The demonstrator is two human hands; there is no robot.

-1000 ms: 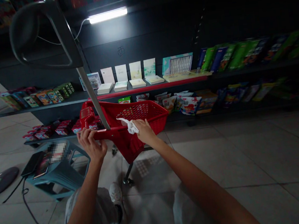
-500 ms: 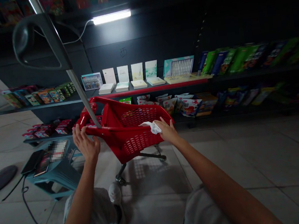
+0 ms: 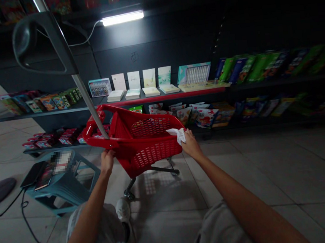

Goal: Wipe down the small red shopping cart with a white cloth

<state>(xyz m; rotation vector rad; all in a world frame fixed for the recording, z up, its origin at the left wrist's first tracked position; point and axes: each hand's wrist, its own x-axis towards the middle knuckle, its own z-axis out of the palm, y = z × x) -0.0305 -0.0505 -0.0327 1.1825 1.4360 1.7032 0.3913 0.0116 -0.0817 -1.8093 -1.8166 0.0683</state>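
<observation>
A small red shopping cart (image 3: 154, 153) with perforated sides stands on the tiled floor in front of me. My left hand (image 3: 107, 162) is closed at the cart's near side, just below its handle, with the fingers curled against the red plastic. At the cart's front right corner, my right hand (image 3: 191, 144) presses a crumpled white cloth (image 3: 179, 135) against the rim. The fingertips there are partly hidden by the cloth and the rim.
A metal pole (image 3: 85, 93) with a grey loop handle (image 3: 63, 50) rises by the cart handle. A blue stool (image 3: 61, 186) on the left carries dark devices. Behind stands a shelf (image 3: 71, 110) with books and snack packs, under a tube lamp (image 3: 122, 18).
My left hand has gone from the cart's handle down and right to its side below. My right hand has slid the cloth rightward and slightly down to the front corner.
</observation>
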